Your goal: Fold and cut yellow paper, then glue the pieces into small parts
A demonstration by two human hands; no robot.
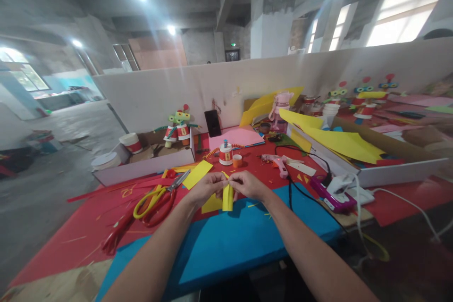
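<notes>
A folded piece of yellow paper (227,200) is held between my two hands over the front of the table. My left hand (211,187) pinches its top edge from the left, and my right hand (248,185) pinches the same edge from the right. Flat yellow paper pieces lie close by, one (198,174) beyond my left hand and another (211,204) under it. Just past my hands stands a paper-cup figure (225,155) with coiled arms, beside a small orange-and-white roll (237,160).
Scissors with yellow handles (151,202) and a red-handled pair lie at left. A pink glue gun (278,163) rests at right, near a purple power strip (332,196) with cables. Finished figures (182,127) stand in a box; a phone (212,123) leans on the partition.
</notes>
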